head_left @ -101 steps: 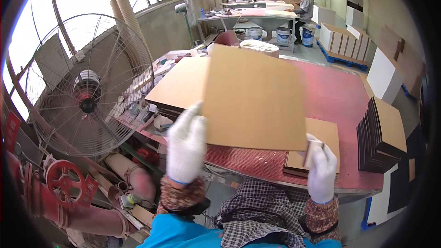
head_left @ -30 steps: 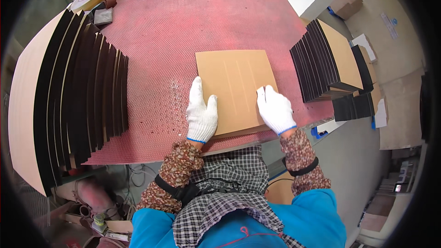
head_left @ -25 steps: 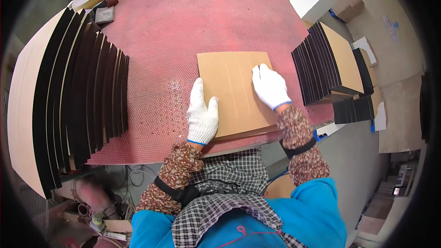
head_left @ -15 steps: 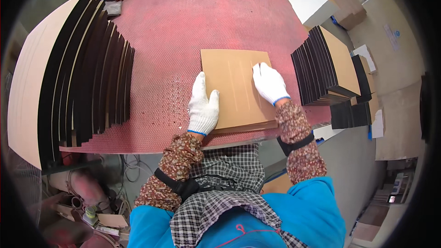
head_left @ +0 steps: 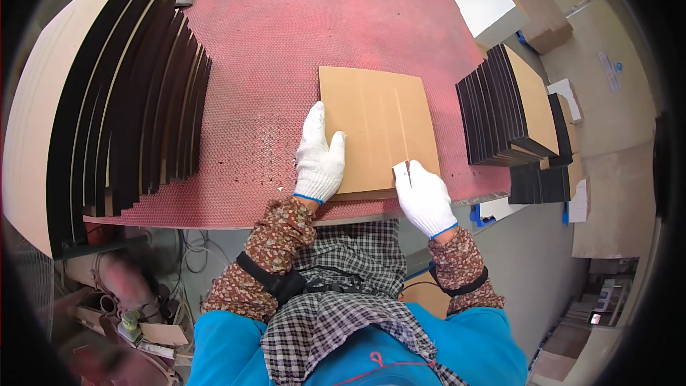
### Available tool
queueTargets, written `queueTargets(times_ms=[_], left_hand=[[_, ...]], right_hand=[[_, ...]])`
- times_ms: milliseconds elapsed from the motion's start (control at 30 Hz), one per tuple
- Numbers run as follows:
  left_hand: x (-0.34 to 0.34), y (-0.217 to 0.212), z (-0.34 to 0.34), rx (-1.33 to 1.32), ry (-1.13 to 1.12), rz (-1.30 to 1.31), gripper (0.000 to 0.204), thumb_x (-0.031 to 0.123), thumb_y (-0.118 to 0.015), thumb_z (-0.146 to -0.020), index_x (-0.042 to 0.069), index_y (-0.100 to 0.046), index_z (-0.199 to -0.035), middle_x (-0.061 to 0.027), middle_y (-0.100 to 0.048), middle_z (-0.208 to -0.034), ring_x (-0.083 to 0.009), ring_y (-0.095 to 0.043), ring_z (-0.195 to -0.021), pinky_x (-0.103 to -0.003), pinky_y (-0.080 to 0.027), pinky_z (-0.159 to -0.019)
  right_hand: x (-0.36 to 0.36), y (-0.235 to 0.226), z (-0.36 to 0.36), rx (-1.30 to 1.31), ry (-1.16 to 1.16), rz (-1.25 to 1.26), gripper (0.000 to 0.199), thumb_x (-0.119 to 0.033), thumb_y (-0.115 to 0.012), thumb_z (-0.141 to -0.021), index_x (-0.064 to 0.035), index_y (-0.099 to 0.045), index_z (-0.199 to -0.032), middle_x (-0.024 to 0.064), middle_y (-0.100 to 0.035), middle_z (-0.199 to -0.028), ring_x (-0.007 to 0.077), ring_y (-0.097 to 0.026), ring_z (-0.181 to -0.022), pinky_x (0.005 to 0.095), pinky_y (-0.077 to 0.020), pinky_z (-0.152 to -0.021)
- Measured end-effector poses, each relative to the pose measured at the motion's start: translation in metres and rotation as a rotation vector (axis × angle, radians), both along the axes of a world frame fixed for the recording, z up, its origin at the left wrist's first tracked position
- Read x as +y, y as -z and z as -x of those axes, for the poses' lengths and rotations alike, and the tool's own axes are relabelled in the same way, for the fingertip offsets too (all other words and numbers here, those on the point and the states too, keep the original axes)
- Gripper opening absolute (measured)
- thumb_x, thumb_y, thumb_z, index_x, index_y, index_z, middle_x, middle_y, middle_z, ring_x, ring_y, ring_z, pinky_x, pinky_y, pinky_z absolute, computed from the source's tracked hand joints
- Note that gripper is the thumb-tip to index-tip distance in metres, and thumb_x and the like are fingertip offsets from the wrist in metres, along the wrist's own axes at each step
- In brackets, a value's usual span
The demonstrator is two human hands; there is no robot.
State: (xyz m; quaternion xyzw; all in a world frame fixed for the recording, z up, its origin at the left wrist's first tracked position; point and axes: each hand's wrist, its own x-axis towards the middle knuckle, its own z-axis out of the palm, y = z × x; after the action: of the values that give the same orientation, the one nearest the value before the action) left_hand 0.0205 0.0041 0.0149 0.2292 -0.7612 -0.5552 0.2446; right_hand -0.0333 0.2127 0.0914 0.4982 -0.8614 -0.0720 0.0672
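In front of me a tan, nearly square board [head_left: 375,125] lies flat, with pale lengthwise streaks on its face. My left hand [head_left: 319,161], in a white knit glove, rests along the board's left edge, thumb spread over the top and fingers stretched out. At the near right corner of the board is my right hand [head_left: 424,196], gloved the same way, fingers pressed together. Something small and whitish shows at its fingertips; whether it is a held piece or the glove itself I cannot make out.
The boards' table [head_left: 250,100] has a red, perforated-looking top. On its left stands a tall row of dark-edged boards [head_left: 136,93]; on its right, a shorter dark-edged stack [head_left: 500,111]. Behind that sits a white box [head_left: 489,11]. Tools and cables [head_left: 136,322] are below left.
My right hand has slid toward me, from the upper right of the board to its near corner. My left hand keeps its place on the left edge. The view has shifted slightly.
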Motion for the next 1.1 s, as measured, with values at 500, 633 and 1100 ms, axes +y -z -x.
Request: queueTargets(times_ms=[500, 633, 1100], left_hand=[[0.0, 0.0, -0.002, 0.004, -0.02, 0.022, 0.065, 0.012, -0.06, -0.096, -0.004, -0.036, -0.153, -0.0257, -0.042, -0.155, -0.0375, -0.044, -0.143, -0.041, -0.036, -0.12], [0.0, -0.003, -0.001, 0.003, -0.004, 0.009, 0.065, 0.015, -0.06, -0.097, -0.005, -0.035, -0.153, -0.0257, -0.041, -0.156, -0.038, -0.043, -0.143, -0.042, -0.034, -0.12], [0.0, 0.01, 0.005, 0.083, -0.035, -0.018, 0.065, 0.016, -0.061, -0.095, -0.005, -0.038, -0.151, -0.0253, -0.042, -0.155, -0.0375, -0.042, -0.144, -0.041, -0.033, -0.121]], right_hand=[[-0.102, 0.029, 0.136, -0.166, 0.298, 0.347, 0.03, -0.03, -0.049, -0.101, -0.0034, -0.06, -0.096, 0.0239, -0.069, -0.084, 0.043, -0.069, -0.079, 0.0517, -0.0557, -0.074], [-0.088, 0.037, 0.139, 0.076, -0.031, 0.247, 0.028, -0.027, -0.047, -0.102, -0.003, -0.06, -0.096, 0.0234, -0.068, -0.085, 0.042, -0.068, -0.079, 0.0512, -0.0557, -0.073], [-0.025, -0.005, -0.022, -0.315, 0.234, 0.207, 0.023, -0.022, -0.051, -0.104, -0.0014, -0.06, -0.1, 0.0177, -0.063, -0.083, 0.0361, -0.066, -0.067, 0.047, -0.0551, -0.061]])
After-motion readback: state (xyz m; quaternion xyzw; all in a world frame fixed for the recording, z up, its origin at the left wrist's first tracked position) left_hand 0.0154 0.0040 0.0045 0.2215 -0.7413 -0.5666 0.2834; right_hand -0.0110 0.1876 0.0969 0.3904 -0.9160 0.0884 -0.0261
